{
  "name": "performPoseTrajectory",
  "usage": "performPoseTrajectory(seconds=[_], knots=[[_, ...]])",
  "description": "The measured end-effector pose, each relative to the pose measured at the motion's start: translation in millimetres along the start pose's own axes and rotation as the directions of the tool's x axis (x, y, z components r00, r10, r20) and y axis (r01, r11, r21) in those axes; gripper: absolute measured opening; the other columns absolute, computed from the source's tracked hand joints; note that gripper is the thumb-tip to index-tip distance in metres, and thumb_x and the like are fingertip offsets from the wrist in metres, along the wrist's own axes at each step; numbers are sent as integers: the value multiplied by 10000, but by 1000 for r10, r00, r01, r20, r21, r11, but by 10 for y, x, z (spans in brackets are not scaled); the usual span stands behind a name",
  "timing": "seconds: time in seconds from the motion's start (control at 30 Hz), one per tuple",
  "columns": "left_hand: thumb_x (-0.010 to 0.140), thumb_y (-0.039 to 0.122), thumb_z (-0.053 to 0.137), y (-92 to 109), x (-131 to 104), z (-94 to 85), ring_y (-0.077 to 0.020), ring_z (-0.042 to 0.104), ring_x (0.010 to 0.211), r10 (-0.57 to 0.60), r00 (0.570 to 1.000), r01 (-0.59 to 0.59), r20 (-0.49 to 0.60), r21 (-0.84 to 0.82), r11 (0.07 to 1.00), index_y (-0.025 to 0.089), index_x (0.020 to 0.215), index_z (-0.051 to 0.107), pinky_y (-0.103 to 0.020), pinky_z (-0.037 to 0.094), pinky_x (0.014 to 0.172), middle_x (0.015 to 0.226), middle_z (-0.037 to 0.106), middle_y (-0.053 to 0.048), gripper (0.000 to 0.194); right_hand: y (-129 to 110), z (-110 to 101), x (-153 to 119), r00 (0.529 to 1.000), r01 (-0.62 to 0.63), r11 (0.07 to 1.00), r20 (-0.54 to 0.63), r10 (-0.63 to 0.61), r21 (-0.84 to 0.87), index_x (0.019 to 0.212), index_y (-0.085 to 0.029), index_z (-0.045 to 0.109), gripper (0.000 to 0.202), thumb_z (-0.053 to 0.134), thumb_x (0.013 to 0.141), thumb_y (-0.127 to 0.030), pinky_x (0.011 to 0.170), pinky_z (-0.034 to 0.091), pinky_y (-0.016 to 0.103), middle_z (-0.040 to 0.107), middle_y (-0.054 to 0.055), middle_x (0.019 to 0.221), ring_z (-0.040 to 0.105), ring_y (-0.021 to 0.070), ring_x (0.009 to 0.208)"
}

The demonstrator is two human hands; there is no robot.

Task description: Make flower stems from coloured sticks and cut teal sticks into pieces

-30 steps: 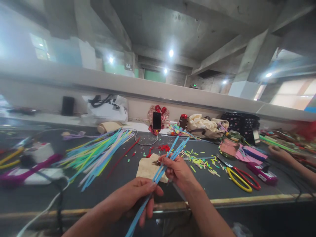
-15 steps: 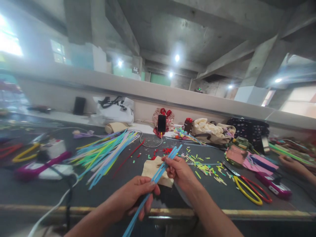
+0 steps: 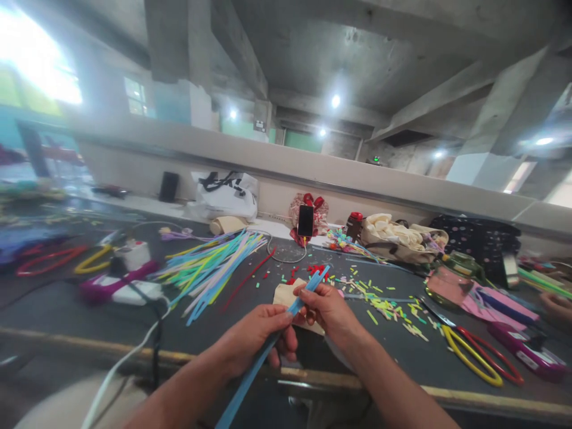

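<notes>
A few long light-blue pipe cleaners (image 3: 258, 366) lie together in both hands, slanting from lower left up to the right. My left hand (image 3: 270, 333) pinches the bunch between thumb and fingers around its middle, with the lower length hanging past the table edge. Closer to the upper ends, my right hand (image 3: 328, 310) grips the same bunch, thumb and forefinger pressed together. The tips stick out just above the right fingers. Beneath the hands, a beige cloth-like piece (image 3: 282, 294) is partly covered by them.
A spread of coloured pipe cleaners (image 3: 223, 262) lies left of centre. Small cut bits (image 3: 384, 307) are scattered on the right, beside scissors (image 3: 473, 357) with yellow and red handles. A phone (image 3: 305, 221) stands at the back. A power strip (image 3: 120, 286) lies left; another person's hand (image 3: 556, 305) shows far right.
The view has turned a little left, so the scene sits further right. The blue pipe cleaners' upper ends are bunched closer together, and my hands are nearer each other.
</notes>
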State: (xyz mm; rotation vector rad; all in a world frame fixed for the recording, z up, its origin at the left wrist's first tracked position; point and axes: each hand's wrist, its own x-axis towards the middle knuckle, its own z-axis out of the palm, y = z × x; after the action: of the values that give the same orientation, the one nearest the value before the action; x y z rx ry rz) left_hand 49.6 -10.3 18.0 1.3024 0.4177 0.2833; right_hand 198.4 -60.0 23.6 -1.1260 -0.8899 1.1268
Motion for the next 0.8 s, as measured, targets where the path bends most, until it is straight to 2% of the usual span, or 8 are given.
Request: performPoseTrajectory(seconds=[0.13,0.27,0.37,0.53,0.63,0.7,0.8], knots=[[731,431,464,-25,30,2,-47,457,319,-39,999,39,-15,-19,999,139,775,541,-136,263,301,492,578,25,305,22,-11,-13,1000,19,997,7,-18,-71,756,-102,619,293,668,603,-348,346,288,163,514,-36,420,435,58,362],[739,429,446,-44,52,5,-30,381,268,4,999,-5,-51,-20,1000,128,819,557,-137,211,281,446,563,36,331,60,-19,-34,999,29,990,41,-24,-136,723,-109,617,260,631,640,-355,344,252,161,499,-40,427,396,46,355],[737,439,435,-50,58,7,-33,368,258,15,997,-14,-74,6,1000,125,771,553,-146,203,278,434,561,33,337,90,-1,-52,997,30,984,73,-18,-175,649,-110,610,228,626,643,-337,344,216,160,504,-30,446,383,40,365],[730,417,433,-64,50,11,-32,343,252,4,995,-2,-105,22,1000,136,681,514,-155,181,281,432,560,28,296,143,42,-59,998,-2,975,67,18,-223,808,-131,634,256,599,664,-341,358,150,169,516,-28,497,371,39,391],[736,413,421,-69,43,-1,-22,256,238,12,995,-7,-96,59,998,135,604,503,-166,134,289,338,455,62,319,151,63,-62,997,-16,978,67,30,-206,811,-132,634,275,619,644,-349,370,160,174,519,-27,512,390,43,413],[733,409,433,-77,38,-7,-17,210,246,30,997,-24,-73,84,996,129,634,522,-174,104,303,328,408,82,310,136,72,-65,998,-23,979,48,33,-202,799,-129,625,282,630,632,-356,361,153,174,509,-33,480,391,44,396],[733,417,434,-96,25,9,-20,218,279,51,998,-48,-29,110,993,124,764,548,-173,107,325,378,424,84,316,90,65,-64,999,-24,984,22,28,-177,731,-126,595,268,626,635,-374,335,128,176,428,-64,361,354,43,325]])
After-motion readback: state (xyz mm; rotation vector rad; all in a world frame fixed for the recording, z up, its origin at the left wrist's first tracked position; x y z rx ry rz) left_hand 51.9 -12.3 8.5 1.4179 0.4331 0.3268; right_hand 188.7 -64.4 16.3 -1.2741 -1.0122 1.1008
